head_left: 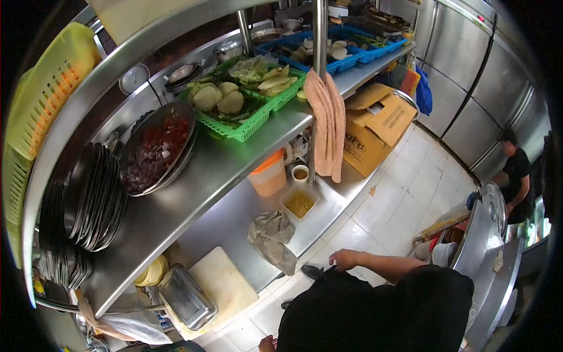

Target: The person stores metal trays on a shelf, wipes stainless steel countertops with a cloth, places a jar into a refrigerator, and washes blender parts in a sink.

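My right hand (344,260) is held low in front of my black shirt, its fingers curled in. Dark cloth or something black shows just under it, and I cannot make out what is in the fingers. My left hand (267,344) is at the bottom edge, partly cut off, with its fingers mostly hidden. A crumpled grey cloth (273,239) on the lower steel shelf lies nearest my right hand. Beyond it stand a clear tub of yellow corn kernels (299,203) and a small cup of brown liquid (300,173). A white cutting board (226,281) lies nearer my left hand.
Stacked dark plates (97,199), a bowl of chopped red and purple pieces (158,149) and green vegetable baskets (246,126) occupy the upper shelf. A pink towel (325,126) hangs by the post. A cardboard box (375,129) sits farther along. Another person (516,179) stands at right.
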Demonstrator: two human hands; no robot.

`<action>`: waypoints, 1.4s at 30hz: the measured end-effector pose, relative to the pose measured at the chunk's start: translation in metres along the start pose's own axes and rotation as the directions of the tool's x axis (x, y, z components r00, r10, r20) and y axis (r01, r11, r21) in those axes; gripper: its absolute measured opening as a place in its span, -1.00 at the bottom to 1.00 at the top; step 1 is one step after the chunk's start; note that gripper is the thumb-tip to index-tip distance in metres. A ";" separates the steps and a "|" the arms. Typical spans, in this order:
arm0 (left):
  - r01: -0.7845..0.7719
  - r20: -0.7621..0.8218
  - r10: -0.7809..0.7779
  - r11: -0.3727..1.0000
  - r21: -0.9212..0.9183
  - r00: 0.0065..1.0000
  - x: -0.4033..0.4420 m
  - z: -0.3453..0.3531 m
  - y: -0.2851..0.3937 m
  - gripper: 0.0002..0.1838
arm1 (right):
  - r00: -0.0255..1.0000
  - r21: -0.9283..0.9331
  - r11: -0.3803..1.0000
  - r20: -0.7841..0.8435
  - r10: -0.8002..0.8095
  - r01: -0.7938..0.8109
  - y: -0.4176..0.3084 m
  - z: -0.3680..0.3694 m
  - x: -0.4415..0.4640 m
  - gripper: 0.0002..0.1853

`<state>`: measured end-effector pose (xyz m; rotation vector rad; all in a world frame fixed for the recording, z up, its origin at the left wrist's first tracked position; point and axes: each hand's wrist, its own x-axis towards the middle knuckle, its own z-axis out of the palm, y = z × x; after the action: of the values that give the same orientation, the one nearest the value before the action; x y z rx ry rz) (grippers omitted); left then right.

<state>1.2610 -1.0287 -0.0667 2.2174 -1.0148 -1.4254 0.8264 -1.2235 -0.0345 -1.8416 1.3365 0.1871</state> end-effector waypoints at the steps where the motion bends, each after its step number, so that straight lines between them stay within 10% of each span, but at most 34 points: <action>1: 0.029 -0.003 -0.029 0.999 -0.035 1.000 0.004 0.002 0.001 -0.68 | 0.999 -0.056 0.998 -0.008 -0.038 0.037 -0.025 -0.026 0.000 -0.70; 6: 0.072 0.014 -0.071 0.949 -0.305 0.997 0.037 0.007 0.010 -0.62 | 0.866 0.000 0.907 -0.298 -0.401 0.420 -0.115 -0.070 0.052 -0.54; 8: -0.392 -0.020 0.392 0.920 -0.024 0.920 0.050 0.003 0.057 -0.76 | 0.588 -0.278 0.730 -0.447 -0.674 0.625 -0.136 -0.053 0.089 -0.44; 14: -0.547 0.052 0.551 0.806 0.225 0.833 0.034 0.003 0.197 -0.77 | 0.637 -0.528 0.746 -0.422 -0.645 0.406 -0.158 -0.017 0.096 -0.37; 20: -0.519 0.015 0.525 0.837 0.174 0.851 0.039 0.012 0.217 -0.77 | 0.743 -0.286 0.931 -0.566 -0.357 0.229 -0.135 -0.039 0.080 -0.54; 28: -0.623 -0.128 0.615 0.782 -0.029 0.778 0.051 0.028 0.244 -0.59 | 0.606 0.191 0.785 -0.748 -0.273 0.589 -0.157 -0.078 0.061 -0.81; 31: -0.607 0.011 0.629 0.745 0.279 0.777 0.048 0.021 0.266 -0.57 | 0.649 0.214 0.698 -0.615 -0.447 0.683 -0.185 -0.101 0.029 -0.77; 34: -0.930 0.057 0.945 0.304 0.207 0.322 0.068 0.028 0.275 -0.60 | 0.321 -0.159 0.467 -0.537 -0.780 0.870 -0.211 -0.091 0.022 -0.73; 36: -0.793 0.178 0.844 0.374 0.480 0.506 0.052 0.030 0.294 -0.65 | 0.311 -0.263 0.466 -0.467 -0.828 0.845 -0.218 -0.079 0.026 -0.71; 40: -0.885 0.100 0.912 0.352 0.306 0.398 0.040 0.034 0.308 -0.58 | 0.387 -0.231 0.547 -0.495 -0.778 0.805 -0.209 -0.073 0.049 -0.71; 42: -0.844 0.233 0.812 0.512 0.158 0.536 0.027 0.026 0.306 -0.54 | 0.309 -0.197 0.497 -0.579 -0.755 0.845 -0.199 -0.070 0.073 -0.74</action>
<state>1.1244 -1.2589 0.0865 1.3328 -2.0404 -0.9832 1.0015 -1.3068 0.0762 -2.3026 0.5457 -1.1278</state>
